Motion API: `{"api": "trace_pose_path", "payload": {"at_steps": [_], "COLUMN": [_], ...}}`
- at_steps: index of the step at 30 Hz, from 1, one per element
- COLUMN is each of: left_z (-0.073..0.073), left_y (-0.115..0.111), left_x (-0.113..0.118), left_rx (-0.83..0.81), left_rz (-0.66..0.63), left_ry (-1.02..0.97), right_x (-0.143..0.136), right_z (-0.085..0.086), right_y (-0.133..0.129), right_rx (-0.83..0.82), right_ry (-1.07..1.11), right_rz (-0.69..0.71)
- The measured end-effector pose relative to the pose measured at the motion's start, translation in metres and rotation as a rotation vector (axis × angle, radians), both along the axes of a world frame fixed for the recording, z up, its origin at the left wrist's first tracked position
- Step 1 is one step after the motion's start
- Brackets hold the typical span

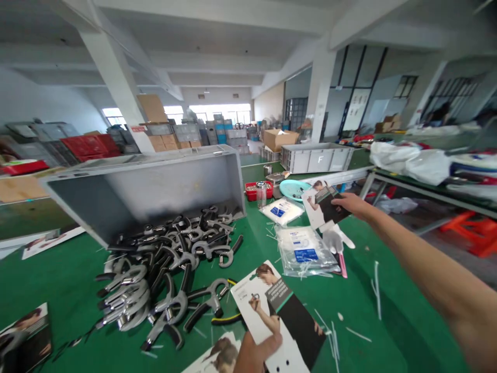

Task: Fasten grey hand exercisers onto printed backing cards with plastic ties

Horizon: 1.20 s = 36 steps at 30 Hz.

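Observation:
My left hand (254,352), low in the middle, pinches a printed backing card (283,313) with a picture of a person on white and a dark panel. Another such card (324,204) is gripped by my right hand (351,204), held out over the right side of the table. Left of the near card lies a heap of grey and black hand grip strengtheners (182,248), spilling from a grey crate (155,186) tipped on its side. Yellow-handled pliers (225,320) lie partly under the near card. Another card (221,355) shows at the bottom edge.
Clear plastic bags (305,251) and a white glove (336,238) lie on the green table (361,311), with thin plastic strips scattered around. Behind them are a red tray (254,192), a glass jar (262,196) and a turquoise plate (293,187). One card (27,336) with a grip lies left.

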<state>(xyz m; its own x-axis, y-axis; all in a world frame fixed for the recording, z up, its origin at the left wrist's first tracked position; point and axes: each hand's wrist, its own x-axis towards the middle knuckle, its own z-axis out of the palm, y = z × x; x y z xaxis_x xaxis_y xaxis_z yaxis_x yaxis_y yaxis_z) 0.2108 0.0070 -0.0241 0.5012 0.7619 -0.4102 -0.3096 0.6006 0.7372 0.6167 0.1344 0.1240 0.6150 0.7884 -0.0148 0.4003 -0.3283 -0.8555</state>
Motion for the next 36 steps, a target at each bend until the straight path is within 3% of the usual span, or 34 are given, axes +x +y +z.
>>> {"api": "trace_pose_path", "payload": {"at_steps": [3,6,9,11,14,17,22,25,27,29,31,33,36], "left_z": [0.010,0.031,0.049,0.052,0.049,0.053,0.094,0.112,0.103,0.075,0.035,-0.004,-0.041], "left_y": [-0.009,-0.017,-0.027,-0.037,-0.053,-0.063,-0.052,-0.051,-0.062,-0.078,-0.095,-0.110,-0.122], "left_x": [-0.002,-0.013,-0.040,-0.064,-0.099,-0.121,-0.140,-0.156,-0.170,-0.185,-0.196,-0.201,-0.197], "left_rx": [0.087,0.153,0.242,0.309,0.356,0.384,0.495,0.474,0.426,0.380,0.386,0.394,0.504], "left_rz": [0.021,0.054,0.085,0.126,0.190,0.241,0.240,0.216,0.179,0.213,0.294,0.263,0.261], "left_ry": [-0.082,-0.101,-0.008,0.056,0.114,0.133,0.135,0.131,0.181,0.315,0.521,0.619,0.621], "right_x": [-0.036,-0.089,-0.142,-0.171,-0.206,-0.242,-0.314,-0.341,-0.348,-0.348,-0.346,-0.346,-0.360], "right_z": [0.003,-0.016,-0.037,-0.049,-0.062,-0.069,-0.057,-0.050,-0.060,-0.086,-0.125,-0.167,-0.215], "right_y": [-0.080,-0.149,-0.197,-0.216,-0.225,-0.215,-0.186,-0.190,-0.205,-0.226,-0.246,-0.263,-0.279], "right_rx": [0.036,0.110,0.099,0.073,0.045,0.002,0.021,0.098,0.104,0.051,-0.020,-0.051,-0.027], "right_ry": [0.108,0.369,0.590,0.658,0.685,0.680,0.563,0.475,0.410,0.330,0.226,0.123,0.107], "right_rz": [0.133,0.297,0.412,0.438,0.456,0.561,0.642,0.672,0.734,0.795,0.785,0.718,0.678]}}
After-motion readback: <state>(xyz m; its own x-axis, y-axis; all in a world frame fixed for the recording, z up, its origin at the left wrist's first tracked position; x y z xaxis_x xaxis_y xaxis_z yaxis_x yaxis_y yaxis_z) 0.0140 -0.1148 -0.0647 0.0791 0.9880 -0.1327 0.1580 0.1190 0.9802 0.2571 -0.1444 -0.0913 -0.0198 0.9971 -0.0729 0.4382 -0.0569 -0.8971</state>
